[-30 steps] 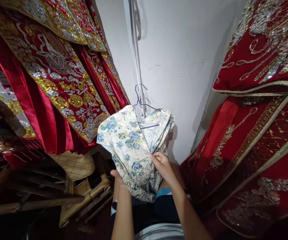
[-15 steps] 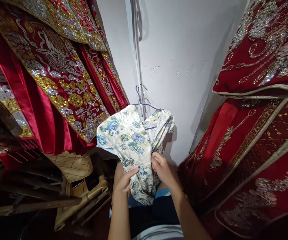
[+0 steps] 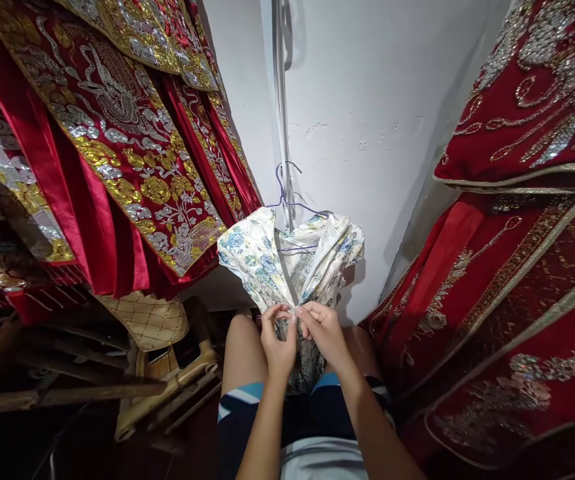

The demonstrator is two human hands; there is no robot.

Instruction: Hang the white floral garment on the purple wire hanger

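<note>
A white blouse (image 3: 260,257) with blue flowers and green leaves hangs by its shoulders on a thin purple hanger (image 3: 282,199). Its front edges lie apart at the neck and come together lower down. There, my left hand (image 3: 280,337) pinches one front edge between thumb and fingers. Right beside it, my right hand (image 3: 323,331) pinches the other edge, and the fingertips of both hands nearly touch. Any button or fastener between the fingers is too small to make out. The blouse's lower part hangs between my knees, partly hidden behind the hands.
Red gowns with gold and silver embroidery (image 3: 154,190) hang at the left. More beaded red garments (image 3: 460,267) hang close on the right. A bamboo chair (image 3: 167,393) stands at lower left. Behind the blouse, a pale pole (image 3: 278,93) runs up a scuffed white wall (image 3: 377,73).
My left hand has moved up and right from the blouse's side to the front edge, meeting my right hand. The blouse's front has spread wider at the neck.
</note>
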